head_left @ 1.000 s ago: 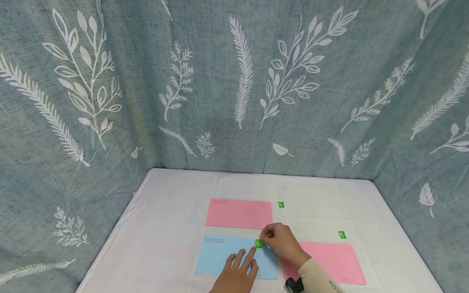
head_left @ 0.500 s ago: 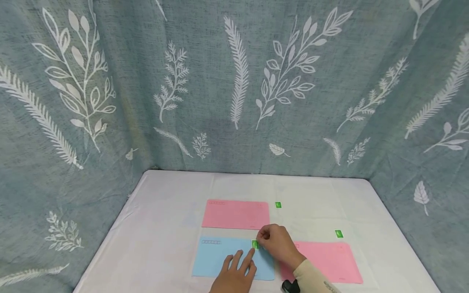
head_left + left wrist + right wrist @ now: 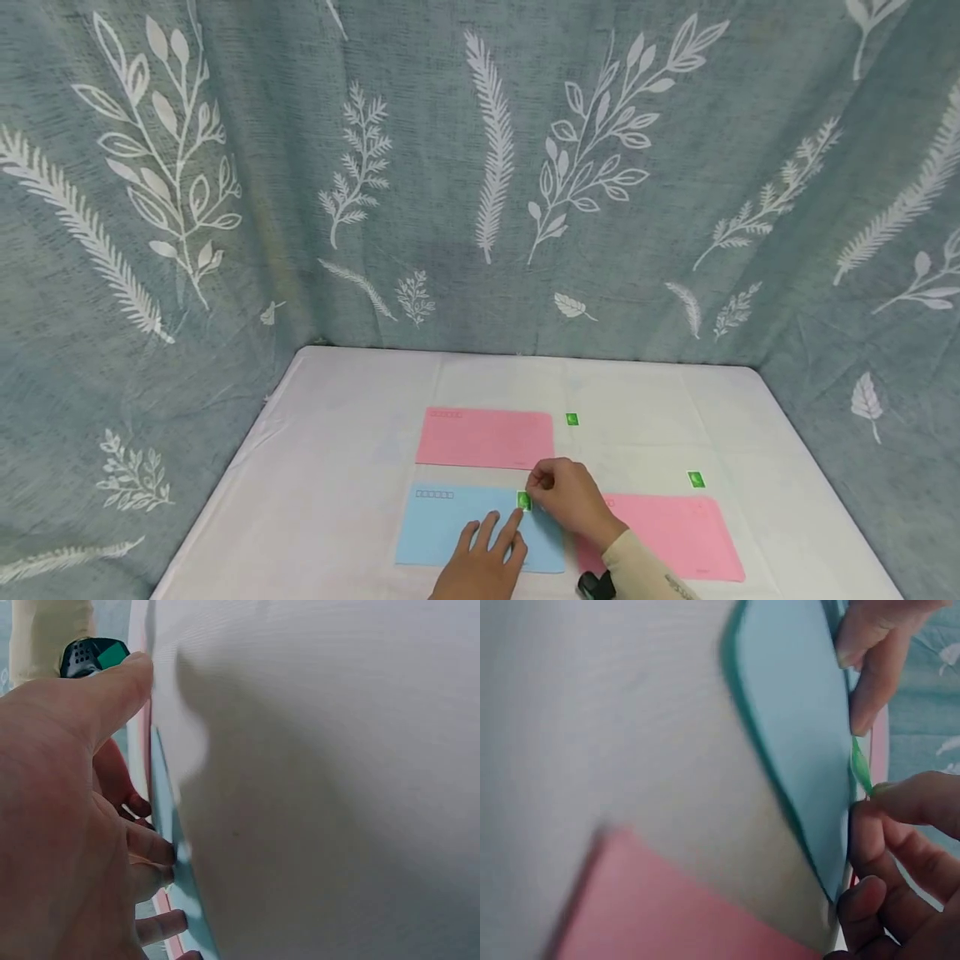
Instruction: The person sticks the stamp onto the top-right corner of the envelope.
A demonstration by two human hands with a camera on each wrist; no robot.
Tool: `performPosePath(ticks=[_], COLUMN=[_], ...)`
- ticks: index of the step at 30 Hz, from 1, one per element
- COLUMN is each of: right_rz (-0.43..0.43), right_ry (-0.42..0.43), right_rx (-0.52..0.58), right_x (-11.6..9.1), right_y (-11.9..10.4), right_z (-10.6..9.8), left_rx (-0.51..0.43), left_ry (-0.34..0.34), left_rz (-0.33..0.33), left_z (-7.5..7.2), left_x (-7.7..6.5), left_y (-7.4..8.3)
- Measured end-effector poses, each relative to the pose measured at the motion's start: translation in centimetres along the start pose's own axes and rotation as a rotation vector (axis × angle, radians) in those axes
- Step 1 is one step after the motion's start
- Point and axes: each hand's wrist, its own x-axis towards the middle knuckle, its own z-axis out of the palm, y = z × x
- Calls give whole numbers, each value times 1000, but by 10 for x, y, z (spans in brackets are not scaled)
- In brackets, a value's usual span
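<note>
A light blue envelope [image 3: 442,525] lies flat near the front of the white table. At its upper right corner is a small green stamp [image 3: 524,501] with a white border. My left hand [image 3: 482,562] rests on the envelope, fingers spread, its index fingertip at the stamp's lower edge. From the right, my right hand [image 3: 573,500] pinches the stamp's right side between thumb and index finger. In the right wrist view the stamp [image 3: 859,765] bends up off the envelope towards the right fingertips [image 3: 885,793].
One pink envelope [image 3: 483,437] lies behind the blue one, another pink envelope [image 3: 675,542] to the right, partly under my right forearm. Two more green stamps lie loose: a far stamp [image 3: 572,419] and a right stamp [image 3: 697,479]. A patterned curtain [image 3: 450,167] surrounds the table.
The head view sways slightly left and partly back. Both hands keep their places at the stamp, and the envelopes stay where they are.
</note>
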Motion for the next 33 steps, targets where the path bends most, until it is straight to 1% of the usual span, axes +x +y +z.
performPosePath(ticks=[3, 6, 11, 12, 14, 17, 19, 21, 24, 25, 27, 30, 33], right_rz=[-3, -29, -104, -106, -101, -85, -90, -99, -103, -99, -89, -91, -104], right_ry=[2, -12, -46, -52, -58, -64, -59, -62, -98, -111, -135, -144, -146], right_rx=[14, -1, -101, -116, -139, -155, -162, -173, -170, -165, -159, -167, -171], right_x=[-1, -2, 1, 1, 0, -4, -6, -5, -3, -2, -1, 0, 1], right_y=[0, 1, -1, -1, -1, 2, 3, 3, -1, -3, -5, -8, -9], right_z=[-1, -2, -4, -4, -4, -3, -3, -4, -5, -6, -6, -6, -8], left_rx=[-22, -45, -91, -98, -100, -61, -31, -17, -18, -18, -23, -41, -65], left_ry=[-12, -40, -145, -168, -187, -131, -91, -66, -77, -70, -77, -84, -111], left_rz=[5, 1, -29, -36, -43, -36, -33, -29, -25, -22, -23, -26, -31], left_z=[-1, -2, -9, -11, -12, -10, -8, -7, -7, -7, -7, -8, -11], left_x=[0, 0, 6, 7, 8, 7, 6, 5, 4, 3, 3, 3, 3], left_y=[0, 1, 0, 1, 2, 8, 10, 10, 7, 7, 5, 4, 3])
